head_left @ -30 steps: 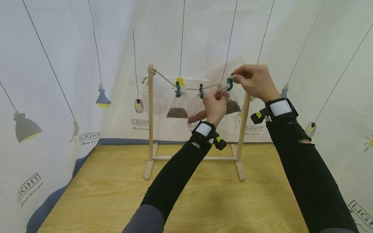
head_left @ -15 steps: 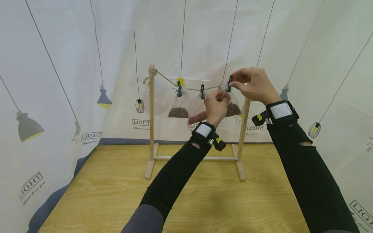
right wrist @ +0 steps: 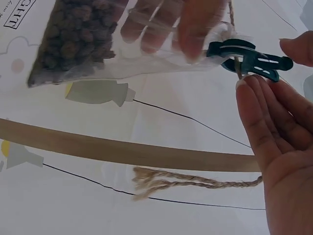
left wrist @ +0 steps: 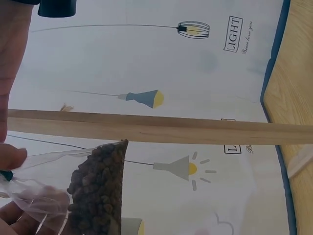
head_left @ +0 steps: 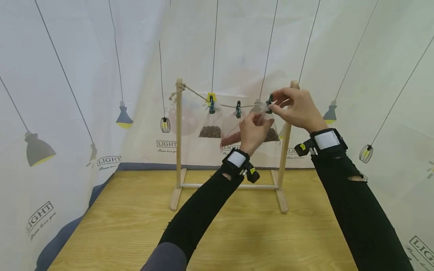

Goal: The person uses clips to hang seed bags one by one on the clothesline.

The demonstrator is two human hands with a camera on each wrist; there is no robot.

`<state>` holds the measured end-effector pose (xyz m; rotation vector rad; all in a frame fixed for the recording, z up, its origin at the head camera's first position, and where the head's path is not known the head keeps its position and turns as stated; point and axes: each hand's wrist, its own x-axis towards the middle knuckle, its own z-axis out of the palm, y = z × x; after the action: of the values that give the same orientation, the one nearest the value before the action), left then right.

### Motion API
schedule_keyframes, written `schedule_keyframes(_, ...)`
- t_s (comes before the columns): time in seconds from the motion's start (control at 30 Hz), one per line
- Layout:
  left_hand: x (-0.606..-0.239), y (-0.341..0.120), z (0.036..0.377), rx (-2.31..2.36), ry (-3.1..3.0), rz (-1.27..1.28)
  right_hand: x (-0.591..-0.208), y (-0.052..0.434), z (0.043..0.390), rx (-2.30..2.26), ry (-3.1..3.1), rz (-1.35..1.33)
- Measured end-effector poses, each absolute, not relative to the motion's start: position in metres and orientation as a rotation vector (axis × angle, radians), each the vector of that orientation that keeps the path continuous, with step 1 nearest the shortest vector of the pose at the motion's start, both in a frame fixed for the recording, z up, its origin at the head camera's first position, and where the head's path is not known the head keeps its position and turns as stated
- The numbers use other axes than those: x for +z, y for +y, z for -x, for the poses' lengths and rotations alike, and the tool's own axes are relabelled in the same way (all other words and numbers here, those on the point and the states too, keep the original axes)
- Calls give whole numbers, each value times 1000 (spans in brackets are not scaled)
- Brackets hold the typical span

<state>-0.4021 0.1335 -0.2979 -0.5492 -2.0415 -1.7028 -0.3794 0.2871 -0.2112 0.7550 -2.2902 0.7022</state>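
Near the rack's right post [head_left: 285, 128], right hand [head_left: 298, 109] pinches green clip [head_left: 269, 103], upright on twine; left hand [head_left: 252, 128] grips the hanging bag [head_left: 268, 130], long axis down.

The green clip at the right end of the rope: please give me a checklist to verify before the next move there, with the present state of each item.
1. Right hand has its fingertips at the green clip: ok.
2. Clip sits on the rope: ok; the rope passes through it in the right wrist view.
3. Left hand holds the top of the clear bag beside the clip: ok.
4. Bag's top is caught in the clip's jaws: cannot tell; the plastic bunches right at them.
5. Bag's dark pellets sit low, none spilling: ok.
6. The two other clips hold their bags on the rope: ok.
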Motion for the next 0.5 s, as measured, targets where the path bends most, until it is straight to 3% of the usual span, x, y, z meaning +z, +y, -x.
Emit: schedule_keyframes(0.5,-299,113,394,-1561,-2240,798,-236,285,365,796,-2223,-752)
